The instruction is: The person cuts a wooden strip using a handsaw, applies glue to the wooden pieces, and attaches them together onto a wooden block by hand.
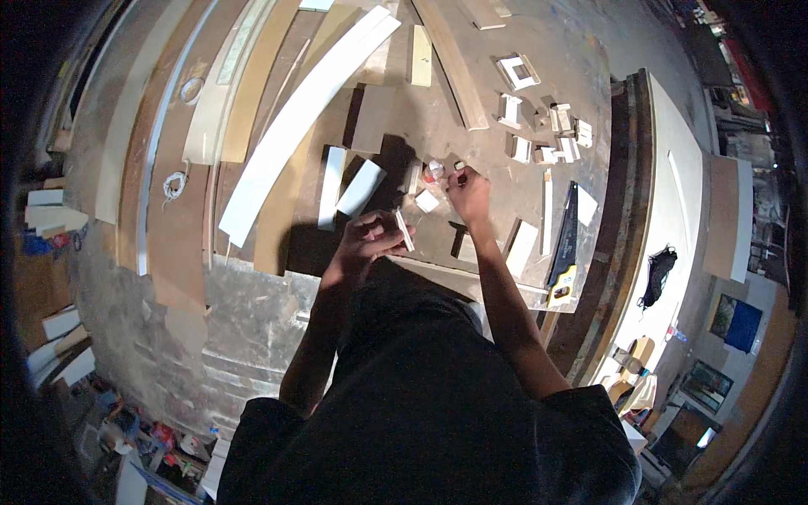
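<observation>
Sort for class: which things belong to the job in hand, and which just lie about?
Probably the job:
thin white strip in left hand
small pale piece at right hand, detail unclear
white block near right hand

Apparently lying about:
coil of white cord
tangled black bundle

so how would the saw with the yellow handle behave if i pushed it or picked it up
Lying flat, the saw would probably slide rather than roll. Its blade looks long and thin, so it may flex a little. The bulkier yellow handle might make that end heavier.
</observation>
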Action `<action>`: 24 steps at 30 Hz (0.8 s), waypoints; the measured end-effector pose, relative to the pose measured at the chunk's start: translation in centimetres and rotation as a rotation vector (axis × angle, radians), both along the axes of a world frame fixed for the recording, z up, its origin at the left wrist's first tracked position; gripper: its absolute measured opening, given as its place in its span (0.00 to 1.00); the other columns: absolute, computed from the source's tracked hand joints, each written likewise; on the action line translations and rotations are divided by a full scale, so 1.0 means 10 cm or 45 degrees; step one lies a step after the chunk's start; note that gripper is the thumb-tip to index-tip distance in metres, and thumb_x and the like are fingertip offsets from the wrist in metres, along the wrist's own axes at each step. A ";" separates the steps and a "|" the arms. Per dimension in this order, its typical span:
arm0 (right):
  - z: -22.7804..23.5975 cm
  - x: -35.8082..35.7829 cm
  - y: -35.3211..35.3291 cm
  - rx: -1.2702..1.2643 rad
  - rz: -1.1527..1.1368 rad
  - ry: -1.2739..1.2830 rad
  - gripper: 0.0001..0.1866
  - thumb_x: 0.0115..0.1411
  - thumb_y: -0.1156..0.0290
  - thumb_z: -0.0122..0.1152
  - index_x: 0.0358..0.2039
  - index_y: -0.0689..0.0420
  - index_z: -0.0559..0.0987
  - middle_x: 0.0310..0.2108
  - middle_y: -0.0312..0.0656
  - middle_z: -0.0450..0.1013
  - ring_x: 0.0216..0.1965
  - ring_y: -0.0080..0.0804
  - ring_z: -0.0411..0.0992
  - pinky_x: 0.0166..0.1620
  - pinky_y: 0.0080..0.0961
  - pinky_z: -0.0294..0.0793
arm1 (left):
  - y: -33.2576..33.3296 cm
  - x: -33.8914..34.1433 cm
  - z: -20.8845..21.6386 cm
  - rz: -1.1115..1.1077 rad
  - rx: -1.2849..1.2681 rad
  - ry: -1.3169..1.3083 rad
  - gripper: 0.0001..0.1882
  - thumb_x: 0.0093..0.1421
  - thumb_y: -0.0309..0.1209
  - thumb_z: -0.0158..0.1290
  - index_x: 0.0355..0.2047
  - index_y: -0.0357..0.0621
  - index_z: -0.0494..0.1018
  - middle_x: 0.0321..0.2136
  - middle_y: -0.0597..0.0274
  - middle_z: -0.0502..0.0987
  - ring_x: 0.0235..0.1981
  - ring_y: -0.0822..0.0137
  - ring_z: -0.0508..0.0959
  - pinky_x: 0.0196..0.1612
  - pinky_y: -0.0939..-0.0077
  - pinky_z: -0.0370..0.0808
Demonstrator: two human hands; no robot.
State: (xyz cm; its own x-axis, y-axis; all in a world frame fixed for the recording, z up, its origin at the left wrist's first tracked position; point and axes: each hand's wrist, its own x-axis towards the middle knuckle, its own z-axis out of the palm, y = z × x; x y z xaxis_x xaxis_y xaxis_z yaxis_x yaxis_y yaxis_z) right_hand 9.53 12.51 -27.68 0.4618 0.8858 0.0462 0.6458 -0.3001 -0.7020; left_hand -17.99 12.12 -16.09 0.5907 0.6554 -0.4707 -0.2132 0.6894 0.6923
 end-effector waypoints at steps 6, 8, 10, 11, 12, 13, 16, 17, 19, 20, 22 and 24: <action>0.17 -0.07 0.00 -0.074 0.041 -0.025 0.09 0.62 0.71 0.63 0.31 0.65 0.79 0.22 0.53 0.79 0.24 0.41 0.81 0.29 0.34 0.78 | 0.37 0.54 -0.81 -0.177 0.868 0.341 0.11 0.63 0.24 0.60 0.43 0.34 0.73 0.44 0.56 0.82 0.42 0.73 0.78 0.49 0.71 0.77; 0.24 -0.11 0.02 -0.098 0.048 -0.039 0.09 0.62 0.71 0.63 0.31 0.66 0.79 0.22 0.54 0.79 0.24 0.42 0.81 0.29 0.34 0.78 | 0.46 0.66 -0.94 -0.253 0.990 0.398 0.15 0.61 0.24 0.60 0.48 0.36 0.74 0.39 0.51 0.82 0.38 0.63 0.81 0.45 0.68 0.78; 0.32 -0.15 0.02 -0.182 0.053 0.014 0.09 0.62 0.71 0.62 0.32 0.66 0.80 0.24 0.55 0.79 0.26 0.45 0.81 0.29 0.34 0.78 | 0.52 0.74 -0.96 -0.374 1.176 0.534 0.22 0.58 0.22 0.59 0.54 0.37 0.73 0.37 0.39 0.80 0.40 0.43 0.82 0.41 0.58 0.78; 0.30 -0.13 0.01 -0.180 0.043 0.012 0.09 0.62 0.71 0.62 0.32 0.66 0.80 0.24 0.55 0.79 0.26 0.45 0.81 0.29 0.34 0.78 | 0.53 0.76 -0.99 -0.382 1.180 0.527 0.22 0.58 0.22 0.59 0.54 0.37 0.73 0.37 0.39 0.80 0.40 0.43 0.82 0.41 0.58 0.78; 0.27 -0.11 0.00 -0.138 0.053 0.024 0.09 0.62 0.71 0.62 0.32 0.66 0.80 0.24 0.56 0.79 0.25 0.45 0.81 0.29 0.34 0.78 | 0.55 0.79 -1.02 -0.400 1.240 0.513 0.21 0.57 0.22 0.59 0.53 0.37 0.72 0.37 0.40 0.80 0.41 0.42 0.82 0.41 0.56 0.78; 0.24 -0.10 -0.01 -0.097 0.065 0.036 0.09 0.62 0.71 0.62 0.33 0.67 0.80 0.25 0.56 0.79 0.25 0.44 0.81 0.29 0.34 0.78 | 0.56 0.80 -1.05 -0.417 1.299 0.500 0.21 0.57 0.21 0.59 0.52 0.36 0.72 0.37 0.40 0.81 0.42 0.40 0.81 0.41 0.55 0.78; 0.19 -0.10 -0.02 -0.092 0.072 0.026 0.09 0.63 0.72 0.61 0.34 0.68 0.80 0.24 0.54 0.80 0.23 0.40 0.81 0.29 0.32 0.78 | 0.55 0.82 -1.13 -0.391 1.356 0.492 0.18 0.56 0.20 0.58 0.47 0.35 0.71 0.37 0.40 0.80 0.42 0.39 0.81 0.42 0.53 0.77; 0.15 -0.09 -0.03 -0.099 0.070 0.029 0.09 0.63 0.72 0.61 0.34 0.68 0.80 0.24 0.54 0.80 0.23 0.40 0.81 0.29 0.32 0.78 | 0.53 0.82 -1.15 -0.395 1.349 0.493 0.18 0.56 0.20 0.58 0.47 0.35 0.71 0.37 0.40 0.80 0.42 0.39 0.81 0.42 0.53 0.77; 0.09 -0.07 -0.02 -0.099 0.038 0.123 0.10 0.65 0.73 0.59 0.34 0.68 0.81 0.24 0.51 0.81 0.23 0.35 0.81 0.29 0.31 0.78 | 0.52 0.83 -1.21 -0.426 1.412 0.595 0.14 0.57 0.18 0.56 0.44 0.35 0.72 0.36 0.42 0.81 0.42 0.43 0.82 0.44 0.59 0.77; 0.09 -0.06 -0.02 -0.103 0.037 0.126 0.10 0.65 0.73 0.59 0.34 0.68 0.81 0.24 0.51 0.81 0.23 0.35 0.81 0.29 0.31 0.78 | 0.52 0.82 -1.23 -0.429 1.409 0.597 0.14 0.57 0.18 0.56 0.44 0.35 0.72 0.36 0.42 0.81 0.42 0.43 0.82 0.44 0.59 0.77; 0.08 -0.05 -0.01 -0.079 0.066 0.187 0.10 0.66 0.73 0.58 0.34 0.69 0.81 0.24 0.49 0.81 0.24 0.31 0.81 0.28 0.29 0.79 | 0.52 0.82 -1.26 -0.407 1.279 0.577 0.12 0.56 0.21 0.60 0.40 0.36 0.72 0.36 0.42 0.80 0.42 0.40 0.81 0.43 0.54 0.76; 0.13 -0.08 0.00 -0.052 0.025 0.203 0.10 0.65 0.72 0.60 0.31 0.68 0.81 0.22 0.51 0.80 0.22 0.35 0.80 0.28 0.31 0.77 | 0.51 0.81 -1.28 -0.329 1.244 0.545 0.10 0.57 0.22 0.60 0.39 0.36 0.72 0.36 0.43 0.81 0.41 0.41 0.81 0.44 0.55 0.76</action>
State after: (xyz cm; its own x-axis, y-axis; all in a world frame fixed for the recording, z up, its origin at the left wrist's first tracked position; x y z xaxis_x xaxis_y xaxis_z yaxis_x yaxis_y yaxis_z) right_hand 8.78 12.50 -26.34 0.4431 0.8943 -0.0630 0.5329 -0.3192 -0.7837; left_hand -9.86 17.18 -28.85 0.6755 0.7373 -0.0145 0.2469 -0.2076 0.9466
